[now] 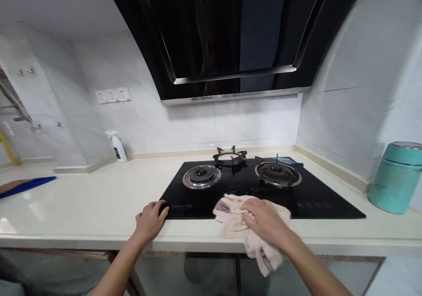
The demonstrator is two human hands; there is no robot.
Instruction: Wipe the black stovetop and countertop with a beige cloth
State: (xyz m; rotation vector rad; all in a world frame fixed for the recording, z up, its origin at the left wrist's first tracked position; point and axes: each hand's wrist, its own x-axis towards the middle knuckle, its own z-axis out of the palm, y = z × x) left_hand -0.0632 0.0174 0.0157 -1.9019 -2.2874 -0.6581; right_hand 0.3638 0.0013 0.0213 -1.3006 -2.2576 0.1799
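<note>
Along the cooktop (201,201) front, my right hand (263,220) grips the likely soft, light cloth (234,224) mid-bunch; left hand (150,219) empty.

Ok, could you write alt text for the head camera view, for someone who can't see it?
A person's right hand lies on a pale cloth at the front of a black stove, the cloth draping over the counter edge; the left hand rests at the stove's front left corner. A dark hood hangs above.
</note>
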